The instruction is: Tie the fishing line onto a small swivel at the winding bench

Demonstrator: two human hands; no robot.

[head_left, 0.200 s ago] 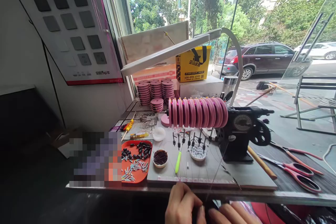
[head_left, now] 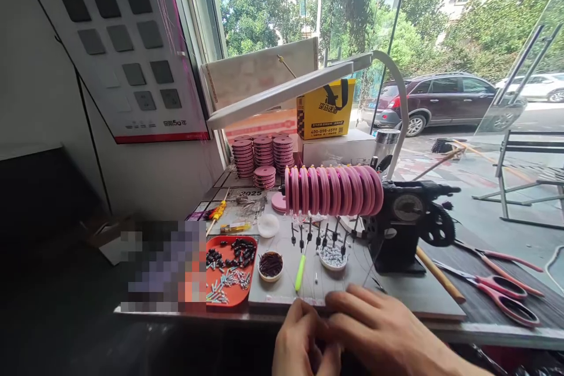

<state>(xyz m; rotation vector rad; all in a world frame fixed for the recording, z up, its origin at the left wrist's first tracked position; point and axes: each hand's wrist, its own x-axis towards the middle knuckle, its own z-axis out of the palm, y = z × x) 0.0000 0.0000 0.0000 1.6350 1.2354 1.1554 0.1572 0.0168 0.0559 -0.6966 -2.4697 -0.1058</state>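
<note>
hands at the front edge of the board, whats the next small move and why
Probably a short pull toward the body. The left hand and right hand meet at the grey board edge, fingers pinched together as if on a thin line; what they hold is too fine to see. The pink spools sit behind on the black winder.

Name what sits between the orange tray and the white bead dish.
In the head view, a small bowl of dark beads and a green-handled tool lie between orange tray and white dish.
</note>
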